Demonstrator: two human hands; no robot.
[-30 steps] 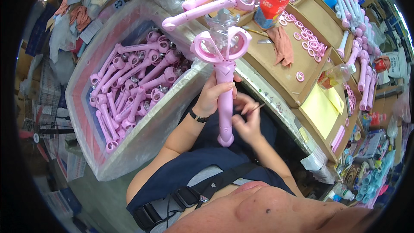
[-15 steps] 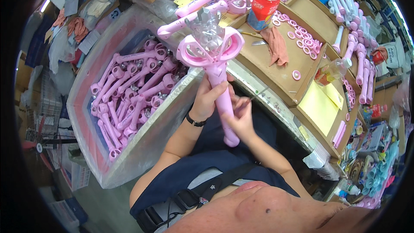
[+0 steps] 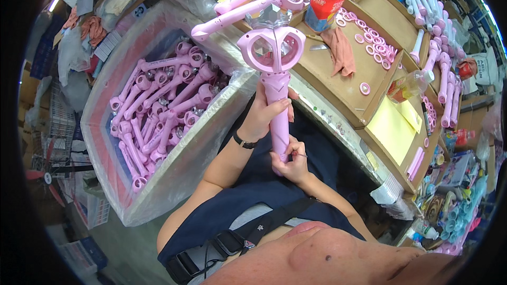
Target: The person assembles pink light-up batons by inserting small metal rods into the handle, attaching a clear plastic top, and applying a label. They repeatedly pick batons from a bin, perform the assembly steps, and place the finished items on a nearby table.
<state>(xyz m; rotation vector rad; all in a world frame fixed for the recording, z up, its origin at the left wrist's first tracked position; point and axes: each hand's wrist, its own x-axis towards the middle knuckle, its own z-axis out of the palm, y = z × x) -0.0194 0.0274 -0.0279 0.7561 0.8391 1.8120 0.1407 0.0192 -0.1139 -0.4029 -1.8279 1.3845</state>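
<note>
A pink toy wand (image 3: pixel 278 91) stands upright before me, its wide openwork head and clear faceted top pointing away. My left hand (image 3: pixel 265 112) is closed around the upper part of its handle. Lower down, my right hand (image 3: pixel 292 164) is closed, with its fingers against the handle near the bottom end. A thin dark tool (image 3: pixel 301 154) sticks out from the right fingers; its exact kind is too small to tell.
On my left stands a plastic-lined bin (image 3: pixel 153 192) full of similar pink wands (image 3: pixel 158 100). Cardboard trays (image 3: pixel 338 92) hold pink rings (image 3: pixel 377 47), an orange cloth (image 3: pixel 338 53) and yellow paper (image 3: pixel 388 129). A red-labelled bottle (image 3: pixel 325 0) and another bottle (image 3: pixel 409 87) stand there.
The wand's head has turned to show its face and shifted slightly right. My right hand has moved down the handle to its lower end, and the thin tool has swung in with it.
</note>
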